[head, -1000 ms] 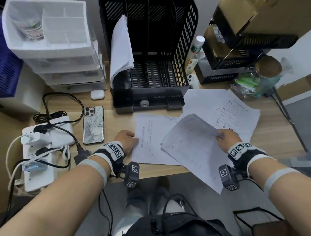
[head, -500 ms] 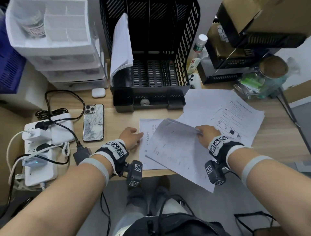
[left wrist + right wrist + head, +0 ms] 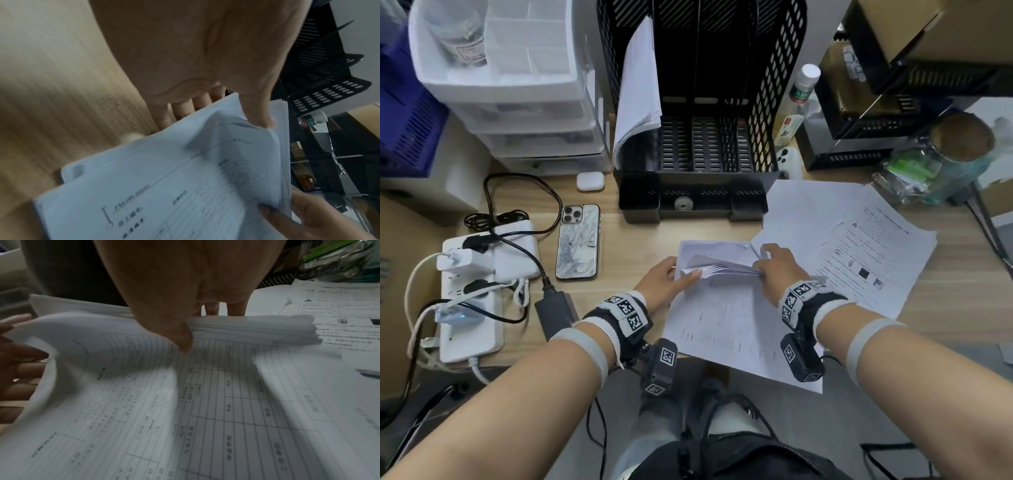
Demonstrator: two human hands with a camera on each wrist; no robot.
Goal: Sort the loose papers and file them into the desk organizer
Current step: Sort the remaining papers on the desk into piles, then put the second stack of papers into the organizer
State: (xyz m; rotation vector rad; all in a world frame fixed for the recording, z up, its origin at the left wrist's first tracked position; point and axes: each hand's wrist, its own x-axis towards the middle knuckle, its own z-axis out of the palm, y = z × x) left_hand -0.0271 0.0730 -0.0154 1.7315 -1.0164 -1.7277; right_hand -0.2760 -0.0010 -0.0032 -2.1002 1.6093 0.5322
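Our left hand [image 3: 666, 284] and right hand [image 3: 779, 270] pinch the papers [image 3: 722, 270] mid-frame, to bunch them for the organizer [image 3: 698, 102].

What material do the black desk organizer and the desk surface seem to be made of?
Desk organizer: probably moulded plastic, matte black; its walls and floor carry regular rows of slots, though coated metal cannot be ruled out.
Desk: a light wood-look surface with straight printed-looking grain and a smooth, low-sheen finish, so likely laminate rather than solid wood; the pictures leave this open.
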